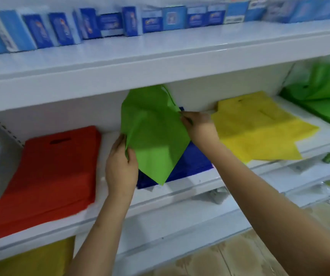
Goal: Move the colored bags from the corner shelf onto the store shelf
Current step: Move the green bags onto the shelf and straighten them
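Both hands hold one green bag (152, 134) up over the middle store shelf (180, 188). Left hand (121, 166) pinches the bag's left edge, thumb on front, fingers curled behind the fabric. Right hand (197, 124) pinches the bag's upper right edge, fingers closed on the fabric. Bag hangs tilted, a lower corner pointing down, its top reaching up to the underside of the upper shelf (160, 62). Directly under and behind it lies a blue bag stack (192, 162), flat on the store shelf, mostly hidden by the green bag; cannot tell if the two touch. Red bag stack (48, 176) lies flat at the left of the same shelf, handle slot at its far end, near edges fanned out over the shelf lip. Yellow bag stack (259, 128) lies flat to the right of the blue one, just beside the right hand. More green bags (323, 96) piled loosely on the corner shelf at far right, some standing up against the back. Upper shelf carries a row of blue and white boxes (108, 24), print blurred. Another yellow stack (35, 259) shows on the shelf below at bottom left. Tiled floor (229, 257) at bottom right.
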{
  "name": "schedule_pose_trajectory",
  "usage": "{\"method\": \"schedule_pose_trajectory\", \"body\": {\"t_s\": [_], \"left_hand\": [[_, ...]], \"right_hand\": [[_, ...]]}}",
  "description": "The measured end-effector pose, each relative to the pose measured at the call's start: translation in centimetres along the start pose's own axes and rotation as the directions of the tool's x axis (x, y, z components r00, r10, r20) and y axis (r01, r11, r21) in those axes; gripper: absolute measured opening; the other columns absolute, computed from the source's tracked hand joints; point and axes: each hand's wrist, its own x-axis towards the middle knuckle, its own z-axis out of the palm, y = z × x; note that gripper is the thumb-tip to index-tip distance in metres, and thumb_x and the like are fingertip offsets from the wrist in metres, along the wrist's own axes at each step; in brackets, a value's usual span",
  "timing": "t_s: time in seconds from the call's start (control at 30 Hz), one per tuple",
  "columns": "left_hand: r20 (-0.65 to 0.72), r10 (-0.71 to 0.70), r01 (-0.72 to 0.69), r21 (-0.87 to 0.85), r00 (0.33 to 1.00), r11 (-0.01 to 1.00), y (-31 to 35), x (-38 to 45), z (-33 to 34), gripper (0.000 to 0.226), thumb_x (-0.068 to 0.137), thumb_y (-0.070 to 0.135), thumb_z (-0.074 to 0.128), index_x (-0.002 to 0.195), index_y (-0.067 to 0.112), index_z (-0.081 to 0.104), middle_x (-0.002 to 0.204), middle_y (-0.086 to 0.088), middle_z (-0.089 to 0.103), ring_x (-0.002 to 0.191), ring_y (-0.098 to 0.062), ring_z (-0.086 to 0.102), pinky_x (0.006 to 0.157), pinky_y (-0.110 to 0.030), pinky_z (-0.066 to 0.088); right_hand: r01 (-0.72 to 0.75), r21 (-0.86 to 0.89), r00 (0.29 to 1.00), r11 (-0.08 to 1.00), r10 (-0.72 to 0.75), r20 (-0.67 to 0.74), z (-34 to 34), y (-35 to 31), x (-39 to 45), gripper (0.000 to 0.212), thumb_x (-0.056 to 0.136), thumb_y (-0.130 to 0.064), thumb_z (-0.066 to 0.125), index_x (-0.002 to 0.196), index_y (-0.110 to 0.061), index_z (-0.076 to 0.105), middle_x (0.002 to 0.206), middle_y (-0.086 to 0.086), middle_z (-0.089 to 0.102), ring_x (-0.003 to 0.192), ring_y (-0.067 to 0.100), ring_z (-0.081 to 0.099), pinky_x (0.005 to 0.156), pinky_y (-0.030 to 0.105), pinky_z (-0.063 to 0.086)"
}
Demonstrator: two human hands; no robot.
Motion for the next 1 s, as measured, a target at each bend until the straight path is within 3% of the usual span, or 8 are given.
{"method": "schedule_pose_trajectory", "body": {"t_s": [0.07, 0.13, 0.2, 0.3, 0.5, 0.7, 0.83, 1.0], "left_hand": [[0.033, 0.028, -0.027, -0.045, 0.999, 0.999, 4.1, -1.3, 3.8, 0.043, 0.099, 0.012, 0.044, 0.141, 0.01, 0.054, 0.146, -0.008, 0.052, 0.131, -0.026, 0.051, 0.106, -0.03, 0.041], [0.085, 0.078, -0.068, -0.118, 0.993, 0.991, 9.1, -3.1, 8.4, 0.043, 0.101, 0.009, 0.045, 0.142, 0.009, 0.053, 0.149, -0.006, 0.049, 0.134, -0.02, 0.047, 0.105, -0.018, 0.032], [0.157, 0.142, -0.113, -0.18, 0.977, 0.977, 13.4, -4.9, 12.8, 0.041, 0.101, 0.009, 0.045, 0.141, 0.009, 0.054, 0.147, -0.005, 0.051, 0.132, -0.02, 0.049, 0.106, -0.021, 0.035], [0.244, 0.208, -0.162, -0.193, 0.947, 0.968, 18.9, -7.3, 19.4, 0.038, 0.1, 0.009, 0.047, 0.136, 0.005, 0.058, 0.142, -0.009, 0.057, 0.126, -0.027, 0.054, 0.105, -0.033, 0.043], [0.348, 0.287, -0.218, -0.224, 0.893, 0.95, 28.2, -10.9, 28.7, 0.038, 0.095, 0.008, 0.05, 0.13, -0.005, 0.061, 0.137, -0.018, 0.059, 0.125, -0.031, 0.057, 0.106, -0.029, 0.035], [0.357, 0.351, -0.264, -0.27, 0.865, 0.926, 33.8, -9.7, 35.4, 0.034, 0.098, 0.005, 0.052, 0.128, -0.003, 0.062, 0.135, -0.016, 0.06, 0.123, -0.03, 0.057, 0.105, -0.031, 0.04], [0.34, 0.351, -0.256, -0.295, 0.872, 0.921, 36.8, -6.7, 40.1, 0.035, 0.098, 0.013, 0.049, 0.126, -0.001, 0.065, 0.131, -0.015, 0.064, 0.119, -0.029, 0.059, 0.101, -0.032, 0.043], [0.259, 0.387, -0.31, -0.292, 0.885, 0.905, 41.8, -2.4, 43.7, 0.024, 0.096, 0.007, 0.052, 0.112, 0.0, 0.069, 0.11, -0.019, 0.069, 0.098, -0.035, 0.062, 0.082, -0.029, 0.039]], "right_hand": [[-0.076, -0.035, 0.996, 0.996, 0.074, -0.047, -4.5, 4.9, -1.4, 0.021, 0.095, -0.021, 0.056, 0.101, -0.01, 0.073, 0.082, 0.018, 0.07, 0.071, 0.034, 0.062, 0.055, 0.034, 0.037], [-0.15, -0.064, 0.986, 0.987, 0.145, -0.081, -9.8, 10.4, -3.4, 0.022, 0.095, -0.021, 0.056, 0.105, -0.011, 0.073, 0.085, 0.017, 0.071, 0.077, 0.035, 0.064, 0.058, 0.034, 0.044], [-0.219, -0.096, 0.971, 0.971, 0.207, -0.123, -14.5, 15.8, -5.6, 0.024, 0.095, -0.021, 0.057, 0.111, -0.012, 0.072, 0.096, 0.017, 0.073, 0.089, 0.036, 0.066, 0.069, 0.038, 0.05], [-0.316, -0.139, 0.94, 0.939, 0.289, -0.181, -20.8, 23.0, -8.9, 0.027, 0.095, -0.022, 0.057, 0.117, -0.014, 0.07, 0.107, 0.014, 0.072, 0.099, 0.033, 0.065, 0.079, 0.034, 0.047], [-0.418, -0.157, 0.892, 0.895, 0.371, -0.258, -30.1, 32.8, -13.1, 0.028, 0.096, -0.019, 0.057, 0.12, -0.01, 0.069, 0.109, 0.014, 0.072, 0.093, 0.03, 0.067, 0.074, 0.027, 0.044], [-0.409, -0.192, 0.892, 0.892, 0.347, -0.289, -34.5, 39.7, -10.5, 0.03, 0.097, -0.019, 0.057, 0.122, -0.007, 0.066, 0.124, 0.01, 0.065, 0.112, 0.025, 0.063, 0.103, 0.032, 0.041], [-0.386, -0.21, 0.891, 0.898, 0.304, -0.338, -36.0, 44.1, -7.1, 0.028, 0.095, -0.019, 0.06, 0.12, -0.008, 0.067, 0.122, 0.011, 0.067, 0.11, 0.028, 0.063, 0.101, 0.037, 0.045], [-0.298, -0.278, 0.918, 0.913, 0.193, -0.347, -40.2, 47.9, -0.1, 0.026, 0.094, -0.019, 0.059, 0.115, -0.007, 0.07, 0.114, 0.014, 0.069, 0.104, 0.033, 0.064, 0.089, 0.041, 0.05]]}}
